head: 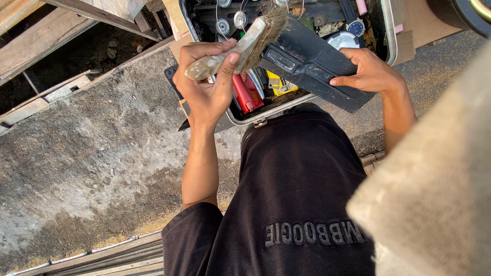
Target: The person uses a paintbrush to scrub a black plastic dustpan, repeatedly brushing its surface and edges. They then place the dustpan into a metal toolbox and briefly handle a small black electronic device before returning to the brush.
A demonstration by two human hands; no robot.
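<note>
Gripping a worn paintbrush [240, 46] by its handle, the left hand [207, 87] was closed around it above the open toolbox [388, 30], while the right hand [369, 71] clasped a black tray [307, 64] edge.

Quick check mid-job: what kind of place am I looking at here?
Probably an outdoor building or carpentry site: an open toolbox of tools, rough timber planks, and a dusty concrete floor. The left hand holds a worn brush.
</note>
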